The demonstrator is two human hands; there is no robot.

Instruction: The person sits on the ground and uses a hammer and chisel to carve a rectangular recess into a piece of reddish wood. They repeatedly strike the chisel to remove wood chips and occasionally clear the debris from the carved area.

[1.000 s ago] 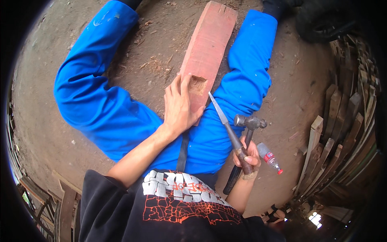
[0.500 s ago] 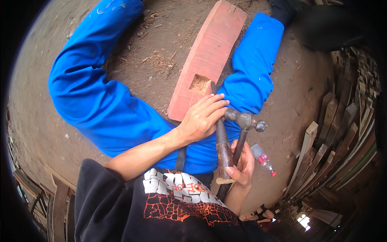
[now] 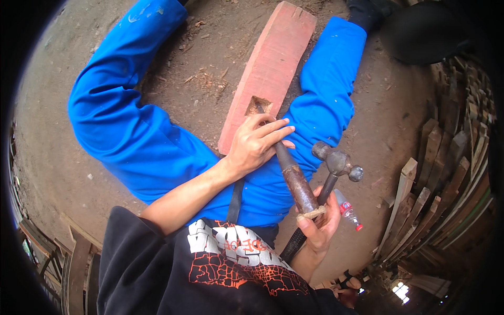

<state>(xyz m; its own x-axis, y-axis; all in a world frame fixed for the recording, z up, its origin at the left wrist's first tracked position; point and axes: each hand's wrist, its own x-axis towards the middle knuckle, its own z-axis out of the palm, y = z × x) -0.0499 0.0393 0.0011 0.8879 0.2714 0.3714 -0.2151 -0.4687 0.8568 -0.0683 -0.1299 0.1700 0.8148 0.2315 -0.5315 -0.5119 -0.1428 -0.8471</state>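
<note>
A reddish wooden block (image 3: 273,63) lies lengthwise between my blue-trousered legs, with a squarish hole (image 3: 258,105) cut near its near end. My left hand (image 3: 258,139) is closed round the metal shank of a chisel (image 3: 300,188), resting by the block's near end. The chisel slants, its tip inside the hole and its worn wooden handle toward me on the right. My right hand (image 3: 324,226) grips a ball-peen hammer (image 3: 338,163) by its dark handle, beside the chisel's butt; the thumb is close to that butt. Part of the hammer handle is hidden behind the chisel.
Wood chips (image 3: 209,81) are scattered on the dirt floor (image 3: 131,181) left of the block. A plastic bottle with a red cap (image 3: 348,211) lies beyond my right hand. Stacked timber (image 3: 428,152) lines the right side; more boards (image 3: 79,262) are at lower left.
The chisel's tip has moved left, from beside the hole into it, and its butt has swung right. The hammer and my right hand have shifted right. The left hand still holds the chisel.
</note>
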